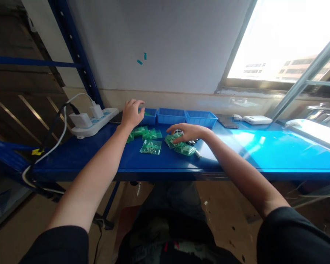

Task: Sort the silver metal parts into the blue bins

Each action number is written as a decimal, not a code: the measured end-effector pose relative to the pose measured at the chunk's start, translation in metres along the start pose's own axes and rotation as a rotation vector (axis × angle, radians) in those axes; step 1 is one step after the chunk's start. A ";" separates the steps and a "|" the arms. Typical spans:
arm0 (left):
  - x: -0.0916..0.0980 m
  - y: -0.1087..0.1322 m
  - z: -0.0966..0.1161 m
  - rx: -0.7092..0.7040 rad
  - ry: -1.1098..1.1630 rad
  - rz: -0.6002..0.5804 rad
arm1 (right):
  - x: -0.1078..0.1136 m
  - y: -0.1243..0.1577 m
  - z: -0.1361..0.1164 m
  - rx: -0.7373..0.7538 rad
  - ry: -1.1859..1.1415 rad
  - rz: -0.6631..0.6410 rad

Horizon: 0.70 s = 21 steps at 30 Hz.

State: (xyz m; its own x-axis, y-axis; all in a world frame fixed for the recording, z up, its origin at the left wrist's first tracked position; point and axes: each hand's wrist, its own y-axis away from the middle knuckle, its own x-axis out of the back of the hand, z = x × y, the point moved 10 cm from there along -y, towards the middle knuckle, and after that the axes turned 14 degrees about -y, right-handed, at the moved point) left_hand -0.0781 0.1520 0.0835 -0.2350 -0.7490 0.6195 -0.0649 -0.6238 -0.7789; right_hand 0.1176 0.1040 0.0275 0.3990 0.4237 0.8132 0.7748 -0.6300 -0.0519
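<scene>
While left hand (pixel 132 113), grip unclear, touches one of three bins (pixel 172 118), right hand (pixel 188 132) rests released amid six packets (pixel 150 146).

bare left hand (pixel 132 113) and bare right hand (pixel 188 132), forearms uncovered, black left sleeve (pixel 57 245), matching black right sleeve (pixel 297 238), both short with plain hems, dark lap garment (pixel 170 227), creased fabric, small red detail near bottom edge

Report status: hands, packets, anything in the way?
Left hand at leftmost blue bin, grip unclear. Right hand flat on green packets, open. Power strip off left, apart from both hands.
</scene>
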 end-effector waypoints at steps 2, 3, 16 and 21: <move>0.008 0.003 0.015 0.009 0.056 0.005 | 0.001 -0.005 -0.002 0.054 -0.008 0.071; 0.009 0.005 0.025 0.004 0.103 -0.019 | 0.004 -0.007 -0.004 0.080 -0.010 0.129; 0.025 0.001 0.061 -0.090 0.153 0.009 | 0.059 0.017 -0.027 0.300 -0.011 0.853; -0.004 -0.006 0.009 -0.026 -0.141 -0.115 | 0.018 -0.009 -0.046 0.324 0.145 0.542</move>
State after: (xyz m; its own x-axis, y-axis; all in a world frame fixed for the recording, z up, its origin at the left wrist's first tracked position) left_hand -0.0681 0.1570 0.0863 -0.0865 -0.6983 0.7105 -0.1094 -0.7022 -0.7035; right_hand 0.0953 0.0874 0.0688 0.7225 -0.0057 0.6913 0.5997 -0.4924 -0.6308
